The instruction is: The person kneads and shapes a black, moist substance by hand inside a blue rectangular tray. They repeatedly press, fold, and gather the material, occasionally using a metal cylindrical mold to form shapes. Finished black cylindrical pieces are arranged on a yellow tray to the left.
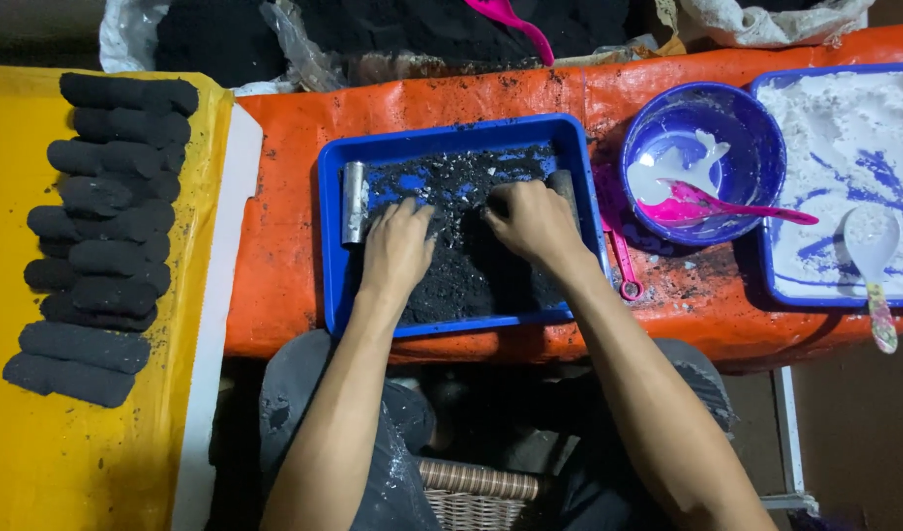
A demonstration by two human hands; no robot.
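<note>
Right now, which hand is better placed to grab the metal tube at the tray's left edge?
Likely the left hand: it rests in the black powder right beside the metal tube. The right hand sits across the blue tray, by the opposite wall.

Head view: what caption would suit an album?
Both hands press black powder in a blue tray beside stacked dark briquettes.

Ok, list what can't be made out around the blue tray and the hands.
Head view only:
- Fingertips of left hand and right hand: buried in black powder in the blue plastic tray.
- Grey metal tube: mostly behind the right hand.
- Pink scoop: cut off by the top edge.
</note>
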